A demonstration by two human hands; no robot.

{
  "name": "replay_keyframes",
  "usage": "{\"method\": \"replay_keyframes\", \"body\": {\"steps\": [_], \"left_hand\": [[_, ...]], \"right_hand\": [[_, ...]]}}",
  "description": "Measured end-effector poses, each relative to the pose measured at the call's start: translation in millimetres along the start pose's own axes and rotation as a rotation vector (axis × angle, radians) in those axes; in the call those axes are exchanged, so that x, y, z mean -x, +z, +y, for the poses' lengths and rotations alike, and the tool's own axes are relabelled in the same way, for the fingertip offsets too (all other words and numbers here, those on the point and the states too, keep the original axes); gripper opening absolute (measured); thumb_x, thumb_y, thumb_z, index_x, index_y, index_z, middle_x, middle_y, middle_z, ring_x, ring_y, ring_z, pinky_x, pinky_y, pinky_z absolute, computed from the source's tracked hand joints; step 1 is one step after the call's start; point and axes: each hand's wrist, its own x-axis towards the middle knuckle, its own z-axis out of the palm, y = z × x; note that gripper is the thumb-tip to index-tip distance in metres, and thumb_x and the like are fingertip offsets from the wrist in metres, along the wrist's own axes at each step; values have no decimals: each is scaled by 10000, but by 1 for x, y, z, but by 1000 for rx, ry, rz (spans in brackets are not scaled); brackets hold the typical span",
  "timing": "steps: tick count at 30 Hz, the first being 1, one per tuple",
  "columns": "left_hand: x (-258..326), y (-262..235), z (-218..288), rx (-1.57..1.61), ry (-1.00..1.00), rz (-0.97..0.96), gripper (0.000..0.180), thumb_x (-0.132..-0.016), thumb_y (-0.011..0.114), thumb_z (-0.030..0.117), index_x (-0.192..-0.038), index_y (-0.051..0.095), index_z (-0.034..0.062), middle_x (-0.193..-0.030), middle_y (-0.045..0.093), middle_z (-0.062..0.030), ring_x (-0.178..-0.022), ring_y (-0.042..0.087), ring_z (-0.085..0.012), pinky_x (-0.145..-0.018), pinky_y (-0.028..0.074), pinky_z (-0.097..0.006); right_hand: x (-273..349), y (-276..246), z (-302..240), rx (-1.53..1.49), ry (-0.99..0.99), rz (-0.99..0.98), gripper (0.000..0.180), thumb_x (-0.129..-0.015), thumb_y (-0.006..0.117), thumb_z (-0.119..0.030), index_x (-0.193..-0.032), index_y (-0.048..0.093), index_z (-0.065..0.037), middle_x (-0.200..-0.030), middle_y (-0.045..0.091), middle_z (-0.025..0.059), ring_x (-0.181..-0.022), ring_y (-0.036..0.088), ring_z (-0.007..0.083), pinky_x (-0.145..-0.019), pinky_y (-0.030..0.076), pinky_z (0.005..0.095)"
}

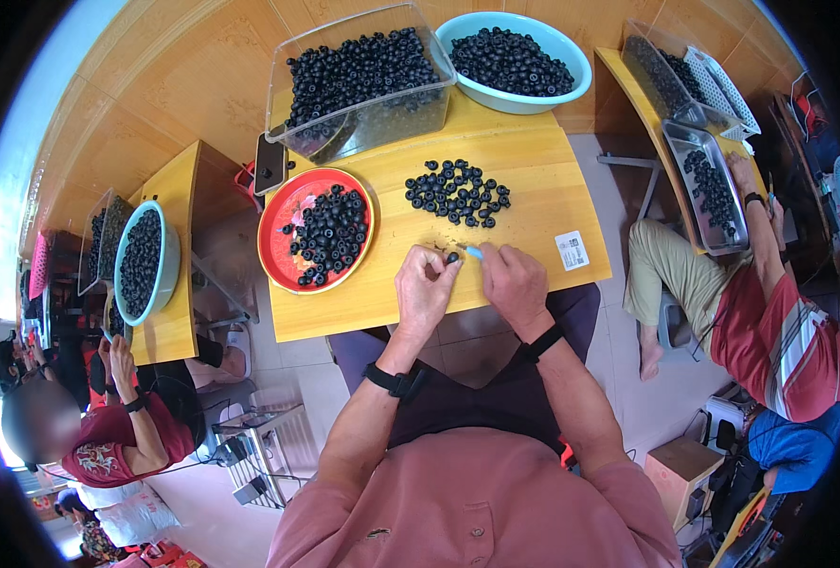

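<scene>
Just over the table's near edge, my left hand [424, 286] pinches a small black ring-shaped part [452, 257] between thumb and fingertips. Close beside it on the right, my right hand [517, 287] is closed on a small tool with a light blue handle [475, 253], its tip pointing toward the part. The tip is too small to make out, so I cannot tell whether it touches. Beyond my hands, a loose patch of similar black parts [456, 193] lies on the yellow table [543, 170]. To the left, a red round tray [278, 232] holds a heap more.
At the table's back stand a clear plastic bin [396, 118] and a light blue basin [524, 102], both full of black parts. A phone-like dark object [270, 163] lies by the bin. A white label [572, 250] is at the right. Co-workers sit at tables on both sides.
</scene>
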Motion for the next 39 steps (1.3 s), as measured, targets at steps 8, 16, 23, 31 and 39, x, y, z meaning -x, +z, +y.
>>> {"method": "replay_keyframes", "body": {"steps": [8, 16, 23, 31, 39], "left_hand": [[1, 0, 1, 71, -53, 11, 174, -870, 851, 6, -973, 711, 3, -932, 687, -91, -801, 680, -130, -703, 562, -297], [0, -1, 4, -20, 55, -44, 191, -897, 809, 1, -1085, 782, 14, -981, 671, -97, -794, 676, -164, -697, 555, -284], [1, 3, -11, 155, 52, 14, 167, -885, 815, -32, -1040, 758, -5, -1019, 662, -78, -768, 650, -141, -682, 543, -275], [-1, -2, -5, 69, -61, -52, 230, -874, 827, 1, -1086, 741, 28, -1013, 681, -77, -785, 691, -139, -665, 548, -284], [-4, -1, 3, -11, 26, -1, 233, -859, 812, -25, -1077, 743, 17, -1080, 637, -81, -871, 674, -135, -729, 567, -266]], "right_hand": [[-1, 1, -1, 3, 4, 19, 49, -914, 687, -132, -939, 686, -90, -699, 547, 53, -630, 630, 241, -558, 512, 392], [4, -1, -1, 8, 18, 50, 73, -916, 692, -140, -977, 709, -104, -710, 549, 58, -634, 628, 257, -580, 511, 410], [4, 3, -1, 18, 19, 22, 99, -898, 697, -135, -991, 716, -106, -713, 551, 57, -641, 633, 253, -572, 511, 404], [4, 1, -2, -6, 29, 34, 115, -888, 706, -121, -999, 718, -95, -727, 555, 52, -667, 635, 239, -578, 508, 396], [4, -3, -1, -5, 26, 31, 100, -897, 703, -123, -990, 713, -89, -724, 550, 55, -659, 628, 238, -578, 503, 397]]}}
